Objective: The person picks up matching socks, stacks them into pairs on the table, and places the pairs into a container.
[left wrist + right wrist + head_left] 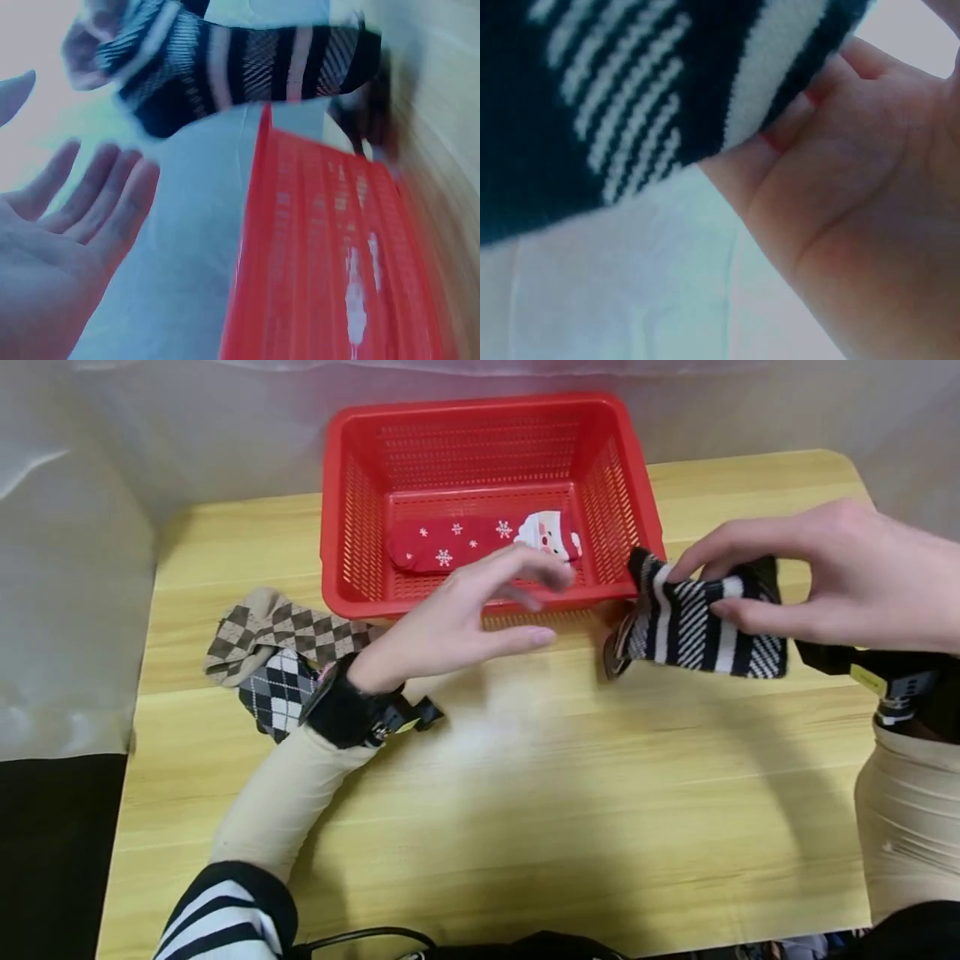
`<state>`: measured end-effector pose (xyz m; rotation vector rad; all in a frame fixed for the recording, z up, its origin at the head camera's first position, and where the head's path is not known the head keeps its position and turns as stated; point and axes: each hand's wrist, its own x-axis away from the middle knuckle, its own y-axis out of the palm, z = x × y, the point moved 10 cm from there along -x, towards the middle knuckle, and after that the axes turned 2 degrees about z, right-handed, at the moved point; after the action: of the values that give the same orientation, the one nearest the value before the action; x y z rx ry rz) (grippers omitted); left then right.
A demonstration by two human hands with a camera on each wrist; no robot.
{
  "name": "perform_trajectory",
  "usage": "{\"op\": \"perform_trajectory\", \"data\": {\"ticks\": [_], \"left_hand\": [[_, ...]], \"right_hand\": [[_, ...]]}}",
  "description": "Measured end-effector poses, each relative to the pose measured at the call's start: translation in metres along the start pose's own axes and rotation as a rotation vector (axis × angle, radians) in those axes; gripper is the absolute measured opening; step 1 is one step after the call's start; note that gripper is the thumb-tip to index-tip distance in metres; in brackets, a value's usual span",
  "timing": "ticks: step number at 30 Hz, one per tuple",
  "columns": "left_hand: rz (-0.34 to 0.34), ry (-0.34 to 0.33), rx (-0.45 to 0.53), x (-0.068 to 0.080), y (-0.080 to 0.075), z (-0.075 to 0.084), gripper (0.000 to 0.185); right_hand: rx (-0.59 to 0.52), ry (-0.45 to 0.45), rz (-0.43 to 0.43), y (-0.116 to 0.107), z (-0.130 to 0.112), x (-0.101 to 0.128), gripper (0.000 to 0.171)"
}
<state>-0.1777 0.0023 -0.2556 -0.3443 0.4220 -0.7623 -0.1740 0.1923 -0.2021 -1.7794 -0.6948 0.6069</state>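
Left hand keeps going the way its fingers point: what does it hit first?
Probably the striped sock pinched by the right hand. The left hand points right along the red basket front wall; depth unclear.

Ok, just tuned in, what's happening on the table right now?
A person is handling socks at a wooden table. The right hand pinches a black-and-white striped sock, lifted just right of the red basket. The left hand is open and holds nothing, in front of the basket. One red Christmas sock lies inside the basket. Two argyle socks sit in a pile by the left wrist.
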Motion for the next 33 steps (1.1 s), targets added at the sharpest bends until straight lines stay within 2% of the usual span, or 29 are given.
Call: {"op": "perform_trajectory", "data": {"ticks": [3, 6, 8, 9, 11, 13, 14, 15, 16, 18, 20, 22, 24, 28, 33], "left_hand": [[-0.047, -0.025, 0.061, -0.017, 0.013, -0.005, 0.071], [-0.109, -0.05, 0.157, -0.026, 0.026, -0.019, 0.081], [-0.164, -0.084, 0.291, -0.024, 0.036, -0.031, 0.077], [-0.19, -0.103, 0.324, -0.022, 0.04, -0.037, 0.071], [-0.236, -0.145, 0.325, -0.012, 0.047, -0.05, 0.043], [-0.282, -0.182, 0.301, 0.0, 0.051, -0.06, 0.019], [-0.297, -0.188, 0.257, 0.006, 0.052, -0.064, 0.013], [-0.307, -0.184, 0.213, 0.011, 0.052, -0.067, 0.01], [-0.309, -0.18, 0.186, 0.015, 0.051, -0.068, 0.008], [-0.3, -0.167, 0.159, 0.021, 0.047, -0.07, 0.01], [-0.278, -0.174, 0.138, 0.028, 0.04, -0.072, 0.019], [-0.261, -0.179, 0.109, 0.034, 0.032, -0.073, 0.019], [-0.259, -0.184, 0.066, 0.038, 0.026, -0.075, 0.019], [-0.275, -0.195, -0.018, 0.045, 0.016, -0.08, 0.018], [-0.281, -0.218, -0.18, 0.053, 0.009, -0.084, 0.018]], "right_hand": [[-0.037, -0.112, -0.001, -0.004, -0.032, -0.009, 0.064], [-0.091, -0.19, 0.008, -0.004, -0.053, -0.017, 0.064], [-0.143, -0.231, -0.004, 0.008, -0.044, -0.015, 0.063], [-0.222, -0.251, -0.001, 0.01, -0.045, -0.016, 0.058], [-0.286, -0.31, -0.029, 0.04, -0.005, -0.005, 0.059], [-0.321, -0.283, -0.055, 0.063, 0.027, 0.002, 0.06], [-0.322, -0.264, -0.06, 0.07, 0.034, 0.002, 0.061], [-0.309, -0.248, -0.06, 0.072, 0.035, 0.001, 0.06], [-0.238, -0.214, -0.067, 0.078, 0.042, 0.002, 0.065], [-0.191, -0.113, -0.053, 0.059, 0.009, -0.01, 0.061], [-0.185, -0.096, -0.034, 0.043, -0.023, -0.022, 0.052], [-0.209, -0.08, -0.02, 0.037, -0.042, -0.029, 0.048], [-0.25, -0.078, -0.02, 0.043, -0.046, -0.032, 0.045], [-0.306, -0.043, -0.043, 0.071, -0.034, -0.035, 0.045], [-0.297, 0.009, -0.03, 0.097, -0.027, -0.038, 0.048]]}}
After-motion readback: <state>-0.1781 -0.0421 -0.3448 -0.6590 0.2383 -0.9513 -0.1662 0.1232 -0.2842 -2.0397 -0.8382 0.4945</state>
